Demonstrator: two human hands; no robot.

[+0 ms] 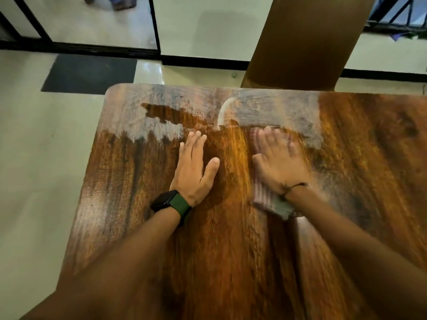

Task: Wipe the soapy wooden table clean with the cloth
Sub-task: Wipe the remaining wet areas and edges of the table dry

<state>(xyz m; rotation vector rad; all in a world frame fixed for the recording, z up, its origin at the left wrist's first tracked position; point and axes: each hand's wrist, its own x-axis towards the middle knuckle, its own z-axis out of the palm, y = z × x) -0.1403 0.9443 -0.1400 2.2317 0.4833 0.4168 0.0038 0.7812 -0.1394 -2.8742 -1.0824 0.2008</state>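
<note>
The wooden table (pixel 129 204) fills the lower frame, its grain dark and wet. A whitish soap film (pixel 265 107) covers the far strip and runs down the left edge. My left hand (pixel 196 167), with a black watch on a green strap, lies flat on the wood, fingers straight. My right hand (pixel 277 160) presses flat on a striped pinkish-grey cloth (pixel 265 197); hand and cloth are motion-blurred. The cloth shows beyond the fingertips and under the wrist.
A brown pillar (pixel 307 40) rises just beyond the table's far edge. Pale floor tiles (pixel 34 146) with one dark tile (pixel 90 73) lie to the left. Someone's feet (pixel 117 1) show at the top behind a black-framed glass partition.
</note>
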